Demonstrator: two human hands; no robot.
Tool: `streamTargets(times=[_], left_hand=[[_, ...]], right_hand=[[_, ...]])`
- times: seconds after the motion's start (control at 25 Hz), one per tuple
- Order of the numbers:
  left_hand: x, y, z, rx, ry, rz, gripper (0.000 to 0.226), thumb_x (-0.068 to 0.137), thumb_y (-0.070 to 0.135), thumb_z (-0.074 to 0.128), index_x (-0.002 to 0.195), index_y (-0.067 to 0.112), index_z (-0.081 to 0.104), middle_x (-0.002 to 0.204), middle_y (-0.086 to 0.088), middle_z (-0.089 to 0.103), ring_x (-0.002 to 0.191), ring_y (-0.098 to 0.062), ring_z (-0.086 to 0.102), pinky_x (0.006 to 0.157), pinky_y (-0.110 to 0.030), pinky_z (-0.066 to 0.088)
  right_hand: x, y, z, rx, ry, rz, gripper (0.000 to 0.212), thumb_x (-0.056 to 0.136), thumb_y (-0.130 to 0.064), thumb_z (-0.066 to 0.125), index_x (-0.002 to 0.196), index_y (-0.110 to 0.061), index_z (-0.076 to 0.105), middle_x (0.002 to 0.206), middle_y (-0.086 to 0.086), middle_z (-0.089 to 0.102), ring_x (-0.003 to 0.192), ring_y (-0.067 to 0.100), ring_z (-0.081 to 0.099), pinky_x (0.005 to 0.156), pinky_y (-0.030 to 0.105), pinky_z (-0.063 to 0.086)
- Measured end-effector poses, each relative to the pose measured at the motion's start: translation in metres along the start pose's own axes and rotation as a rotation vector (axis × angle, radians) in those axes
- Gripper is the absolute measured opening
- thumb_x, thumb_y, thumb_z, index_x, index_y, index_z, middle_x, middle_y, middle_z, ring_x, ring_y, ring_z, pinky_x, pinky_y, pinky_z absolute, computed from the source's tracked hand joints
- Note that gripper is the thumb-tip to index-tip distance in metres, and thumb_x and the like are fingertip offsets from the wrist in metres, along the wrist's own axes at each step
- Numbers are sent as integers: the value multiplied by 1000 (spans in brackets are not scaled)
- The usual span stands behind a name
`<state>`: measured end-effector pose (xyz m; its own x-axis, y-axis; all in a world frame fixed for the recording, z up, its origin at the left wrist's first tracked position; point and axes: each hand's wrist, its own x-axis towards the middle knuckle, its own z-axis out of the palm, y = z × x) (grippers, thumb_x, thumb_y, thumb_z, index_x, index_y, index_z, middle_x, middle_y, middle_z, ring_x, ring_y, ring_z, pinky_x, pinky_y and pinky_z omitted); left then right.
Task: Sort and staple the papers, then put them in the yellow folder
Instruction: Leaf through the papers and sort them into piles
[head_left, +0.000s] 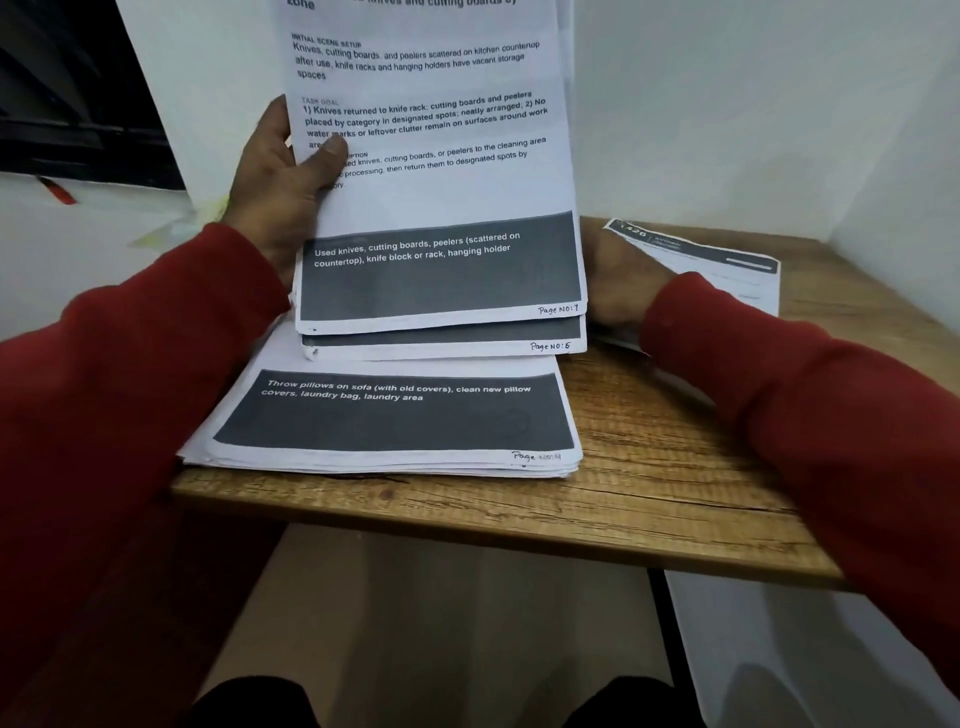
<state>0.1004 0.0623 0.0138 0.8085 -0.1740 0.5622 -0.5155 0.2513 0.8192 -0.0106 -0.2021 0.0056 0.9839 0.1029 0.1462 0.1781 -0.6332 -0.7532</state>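
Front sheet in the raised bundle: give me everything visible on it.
The white printed paper sheet is held nearly upright above the wooden table, its top cut off by the frame. It carries black text about knives and cutting boards, a dark grey band near the bottom and a handwritten page number, hard to read. The left hand has it in its grip, thumb on its face. Another sheet, marked page 5, shows just behind.

Hands: two, a left hand (275, 171) and a right hand (618, 280).
Paper groups: three, a held sheaf (436, 171), a flat stack (395, 415), a separate pile (727, 270).
Handwritten page numbers visible: three.
Tables: one wooden table (649, 467).
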Motion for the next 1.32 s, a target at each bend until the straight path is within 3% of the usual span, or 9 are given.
streamTargets(times=[0.08, 0.16, 0.28, 0.36, 0.56, 0.76, 0.96, 1.16, 1.32], left_hand=[[-1, 0, 0, -3, -11, -10, 30, 98, -2, 51, 125, 10, 46, 109, 5, 75, 108, -19, 68, 96, -36, 54], [-2, 0, 2, 4, -18, -6, 30, 97, -2, 51, 124, 11, 46, 109, 5, 74, 109, -20, 68, 97, -37, 53], [-1, 1, 2, -8, -17, 14, 30, 97, -3, 51, 124, 10, 46, 115, -1, 72, 111, -22, 67, 97, -38, 53], [-1, 1, 1, -17, -13, 25, 31, 97, -3, 51, 125, 10, 46, 126, -13, 65, 114, -25, 65, 98, -40, 53], [2, 1, 0, -31, 20, 12, 32, 97, -4, 50, 125, 10, 48, 126, -13, 66, 114, -26, 66, 100, -42, 53], [5, 1, -1, -32, 80, -25, 35, 97, -4, 50, 130, 7, 47, 109, 6, 74, 109, -20, 68, 94, -34, 55], [5, 2, -2, -37, 105, -46, 35, 97, -4, 51, 130, 7, 48, 106, 8, 75, 106, -17, 70, 91, -31, 55], [2, 2, 2, -37, 67, -61, 33, 98, -3, 51, 129, 8, 48, 107, 7, 75, 105, -17, 70, 91, -32, 55], [0, 0, 5, -43, 39, -110, 32, 99, -3, 48, 126, 13, 50, 107, 5, 75, 103, -18, 70, 95, -37, 55]], right_hand=[[-4, 0, -1, 78, 44, 7, 48, 60, -33, 81, 105, -32, 66, 115, -6, 71, 110, 12, 65, 98, 32, 52], [-3, 1, -2, 76, 58, -7, 41, 72, -18, 80, 109, -27, 66, 115, -1, 72, 109, 13, 66, 97, 31, 54], [-4, -2, -5, 10, 98, 82, 30, 86, 5, 66, 103, -20, 67, 92, 4, 68, 65, 9, 61, 52, 16, 51], [-4, -3, -8, 74, 138, 174, 31, 88, 10, 59, 95, -19, 68, 72, 5, 52, 51, 13, 46, 39, 18, 39], [-3, -3, -24, 288, 354, 225, 3, 92, -2, 63, 90, -5, 64, 84, 15, 67, 54, 25, 67, 48, 31, 54], [-2, 3, -33, 392, 519, 216, 10, 96, -6, 51, 93, -12, 59, 85, 10, 69, 61, 23, 70, 52, 34, 55], [3, 11, -52, 294, 817, 72, 14, 83, -25, 53, 85, -24, 67, 99, 7, 74, 93, 25, 71, 85, 47, 58], [2, 7, -38, 446, 741, 7, 15, 91, -15, 57, 96, -14, 72, 98, 12, 75, 92, 29, 72, 86, 51, 58], [0, -7, -22, 668, 608, -81, 14, 99, -3, 53, 99, -9, 66, 82, 4, 75, 71, 17, 71, 69, 34, 59]])
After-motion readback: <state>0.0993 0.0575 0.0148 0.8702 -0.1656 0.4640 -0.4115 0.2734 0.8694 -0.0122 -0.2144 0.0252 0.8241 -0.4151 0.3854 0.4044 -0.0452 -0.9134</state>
